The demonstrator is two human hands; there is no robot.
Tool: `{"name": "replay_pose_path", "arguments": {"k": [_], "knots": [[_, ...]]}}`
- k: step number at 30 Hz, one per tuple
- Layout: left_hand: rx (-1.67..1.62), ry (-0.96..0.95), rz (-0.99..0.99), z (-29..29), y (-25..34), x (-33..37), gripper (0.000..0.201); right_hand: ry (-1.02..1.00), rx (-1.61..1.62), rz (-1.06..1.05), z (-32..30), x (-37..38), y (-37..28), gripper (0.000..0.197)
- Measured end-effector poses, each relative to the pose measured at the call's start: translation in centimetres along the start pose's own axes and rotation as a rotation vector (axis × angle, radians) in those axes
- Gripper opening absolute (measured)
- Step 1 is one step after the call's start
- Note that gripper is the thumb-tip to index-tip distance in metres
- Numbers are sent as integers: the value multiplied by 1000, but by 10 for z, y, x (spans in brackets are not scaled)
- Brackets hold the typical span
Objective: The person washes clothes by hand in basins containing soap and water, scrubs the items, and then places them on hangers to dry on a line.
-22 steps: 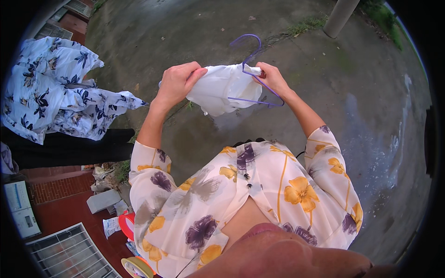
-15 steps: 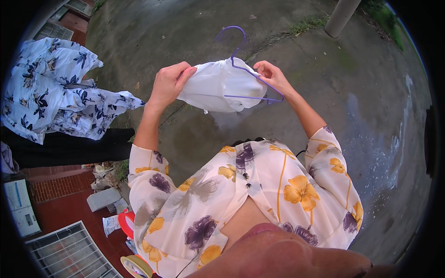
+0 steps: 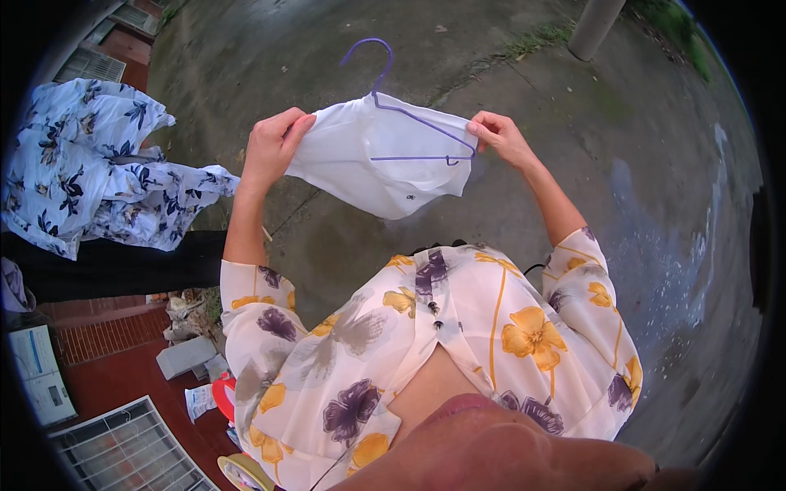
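White cloth makes up the garment (image 3: 348, 159) that we hold stretched in mid-air in the head view, at the purple hanger (image 3: 417, 158). Its long axis runs left to right across the hanger, and its lower edge sags below the hanger's bar. One small dark mark (image 3: 411, 196) sits on the cloth, just below that bar. The hook (image 3: 391, 57) stands above the cloth, its free tip directed left. The hanger's right arm slopes down to the right in front of the cloth; its left part is covered.

Well below and left of the hanger, we note a yellow-rimmed container (image 3: 248, 458); the items in it are too small to identify. Nearby is a red curved rim (image 3: 219, 401), partly hidden by our clothing.

Our left hand (image 3: 274, 146) is left of the hanger, thumb and fingers pressed together on the garment's left end. We cannot tell whether they also grip the hanger's covered end. Our right hand (image 3: 499, 139) is just right of the hanger, thumb and fingers pinching the garment's right edge near the sloping arm's end. Both forearms reach upward; the right one leans toward the hanger.

Well left of the hanger are a floral garment (image 3: 90, 164) and, beneath it, black cloth (image 3: 147, 266).
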State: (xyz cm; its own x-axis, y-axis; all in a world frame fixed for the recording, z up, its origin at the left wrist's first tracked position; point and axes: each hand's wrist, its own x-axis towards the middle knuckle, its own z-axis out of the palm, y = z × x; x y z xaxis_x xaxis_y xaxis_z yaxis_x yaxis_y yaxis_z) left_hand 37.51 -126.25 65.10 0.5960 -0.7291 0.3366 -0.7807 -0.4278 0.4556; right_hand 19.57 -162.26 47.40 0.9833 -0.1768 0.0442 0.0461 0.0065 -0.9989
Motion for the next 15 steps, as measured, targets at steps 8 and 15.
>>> {"name": "replay_pose_path", "arguments": {"k": [8,15], "knots": [[54,56,22,3,-5,-2,24,355,-258,-199,16,-10,25,24],[173,159,101,22,-5,-10,23,489,-481,-331,23,-20,5,20]]}}
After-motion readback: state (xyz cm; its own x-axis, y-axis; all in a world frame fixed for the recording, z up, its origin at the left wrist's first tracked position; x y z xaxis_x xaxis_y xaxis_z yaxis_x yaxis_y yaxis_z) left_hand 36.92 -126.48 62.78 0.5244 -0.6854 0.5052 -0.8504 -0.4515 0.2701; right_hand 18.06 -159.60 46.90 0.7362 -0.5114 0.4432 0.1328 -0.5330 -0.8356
